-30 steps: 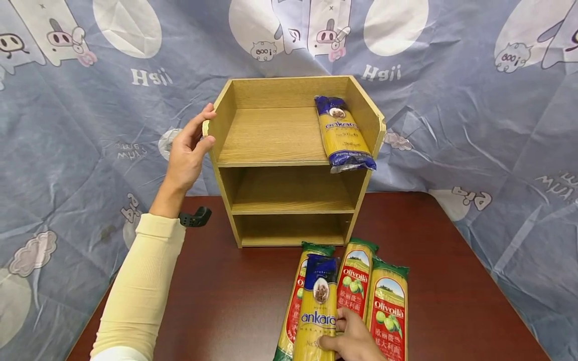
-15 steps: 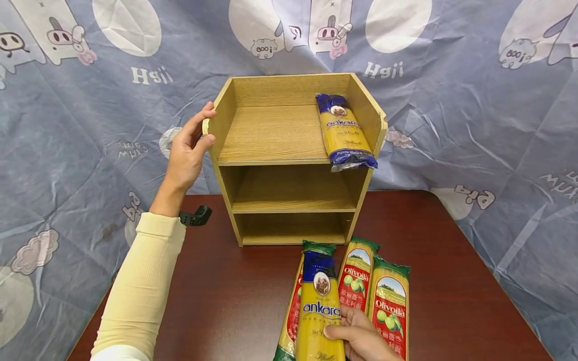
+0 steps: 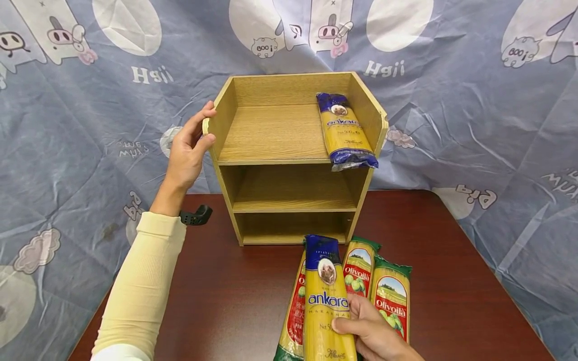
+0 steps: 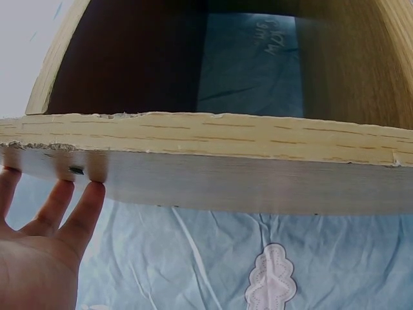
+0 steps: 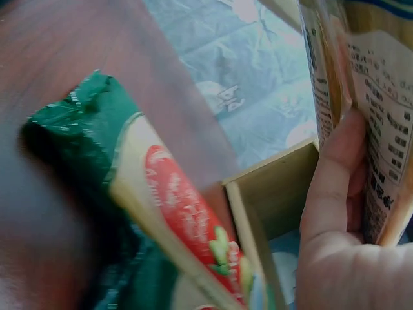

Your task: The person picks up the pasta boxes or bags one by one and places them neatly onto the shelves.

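With thumb and fingers my left hand (image 3: 187,155) grips the left side panel of the wooden shelf (image 3: 289,161); in the left wrist view its fingertips press the panel's outer face. My right hand (image 3: 372,328) holds a blue and yellow ankara spaghetti pack (image 3: 326,301) by its right edge, above the table. Under and beside it lie green-ended Olivoilà packs, one to the left (image 3: 293,316) and two to the right (image 3: 358,265), (image 3: 392,296). Another ankara pack (image 3: 345,131) lies on the shelf's top board at the right, its lower end over the front edge.
The shelf's middle compartment (image 3: 293,188) and bottom compartment (image 3: 291,228) face the front. A dark red table (image 3: 442,281) carries the shelf and packs. Patterned blue cloth (image 3: 451,100) hangs behind and at both sides.
The ankara pack in my right hand has risen and moved slightly up and right in the head view, covering more of the middle Olivoilà pack. My left hand stays on the panel.
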Tool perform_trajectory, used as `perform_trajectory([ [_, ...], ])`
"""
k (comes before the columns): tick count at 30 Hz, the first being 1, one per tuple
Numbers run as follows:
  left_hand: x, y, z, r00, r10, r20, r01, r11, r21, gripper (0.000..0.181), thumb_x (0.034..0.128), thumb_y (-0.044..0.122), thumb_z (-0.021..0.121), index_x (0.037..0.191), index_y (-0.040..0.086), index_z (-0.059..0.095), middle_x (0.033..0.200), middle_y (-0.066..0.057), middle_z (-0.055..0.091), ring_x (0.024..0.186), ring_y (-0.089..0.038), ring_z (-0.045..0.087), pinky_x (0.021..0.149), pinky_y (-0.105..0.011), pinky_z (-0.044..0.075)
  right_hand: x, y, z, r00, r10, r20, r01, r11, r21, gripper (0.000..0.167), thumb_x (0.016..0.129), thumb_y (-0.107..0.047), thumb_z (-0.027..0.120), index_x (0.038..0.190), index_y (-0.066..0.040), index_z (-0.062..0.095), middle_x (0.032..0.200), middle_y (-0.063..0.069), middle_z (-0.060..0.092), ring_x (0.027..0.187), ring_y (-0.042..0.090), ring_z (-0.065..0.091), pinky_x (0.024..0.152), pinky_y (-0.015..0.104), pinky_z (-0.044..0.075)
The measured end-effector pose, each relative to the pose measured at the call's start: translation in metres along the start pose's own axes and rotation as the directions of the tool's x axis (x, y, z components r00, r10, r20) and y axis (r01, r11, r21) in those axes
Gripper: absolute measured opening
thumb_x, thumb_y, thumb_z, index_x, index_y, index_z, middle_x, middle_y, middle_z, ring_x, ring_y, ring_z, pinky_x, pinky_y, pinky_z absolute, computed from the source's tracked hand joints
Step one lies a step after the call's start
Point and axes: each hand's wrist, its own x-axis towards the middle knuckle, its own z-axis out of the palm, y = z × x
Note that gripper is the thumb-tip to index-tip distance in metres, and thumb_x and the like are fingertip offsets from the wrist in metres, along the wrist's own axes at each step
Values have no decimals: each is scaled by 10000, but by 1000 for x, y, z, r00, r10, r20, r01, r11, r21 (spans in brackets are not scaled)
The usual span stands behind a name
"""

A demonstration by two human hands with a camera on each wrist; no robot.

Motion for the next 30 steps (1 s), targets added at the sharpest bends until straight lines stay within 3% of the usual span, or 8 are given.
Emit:
perform_trajectory([
  [9,-1,0,1,1000,-13,-3,13,1000,-25,410,949,-123,518,1354,-86,567,1567,-237,398,1478,-294,350,1176,-357,307,0,-27,16,994,-81,80,89,991,-102,485,936,161,481,1408,78,408,1319,306,595,1182,429,624,935,549,516],
  [21,0,0,-1,1000,7,-7,-7,1000,8,399,952,-90,550,1350,-83,574,1553,-295,379,1478,-292,351,1198,-382,265,9,-69,43,977,-136,166,172,958,-229,496,860,139,616,1327,138,449,1210,344,636,1079,428,681,881,538,549],
  [30,-1,0,1,999,-28,-22,28,1000,4,386,969,-73,571,1354,-72,577,1564,-235,403,1475,-275,359,1186,-377,286,20,-102,60,974,-170,152,211,925,-317,539,852,107,669,1340,143,442,1198,331,649,1056,457,683,855,579,544],
])
